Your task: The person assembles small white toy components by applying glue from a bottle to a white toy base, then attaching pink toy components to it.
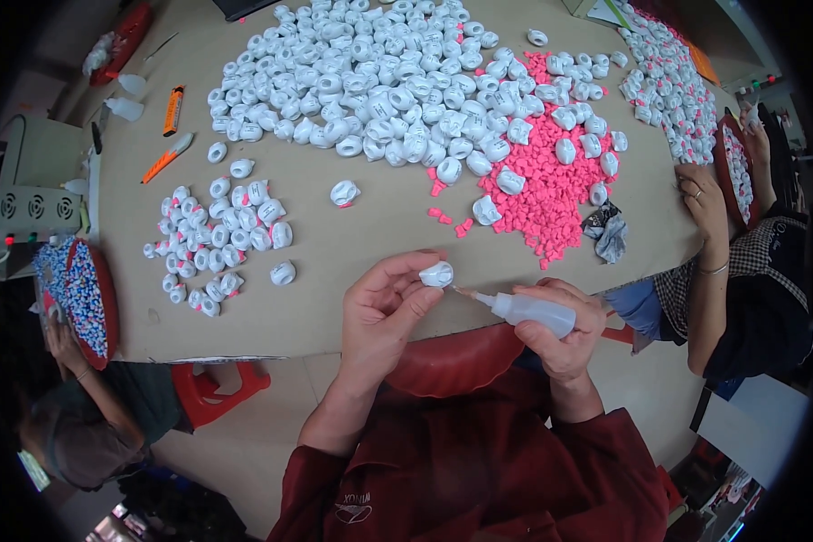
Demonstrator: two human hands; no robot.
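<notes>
White and hard-looking, a small rounded piece (436,274) is pinched between the thumb and fingers of my left hand (386,303), over the near side of the brown surface (307,316). My right hand (565,330) is wrapped around a translucent squeeze bottle (537,314), its slim nozzle angled left toward the piece; whether the tip touches, I cannot tell from this view. The piece is likely light and stiff, probably plastic, and its smooth, curved sides could slip or roll between fingertips, so a gentle hold on opposite sides, clear of the nozzle, looks best. The bottle appears soft-walled and light; its broad body is the place to grip, since a hard squeeze could push out too much, and the thin nozzle looks easily bent. Beyond my hands, a great heap of white pieces (361,86) spreads across the surface beside a mound of small pink parts (546,194). To the left lies a looser cluster of white pieces (219,237), several showing pink, near an orange cutter (165,160).
</notes>
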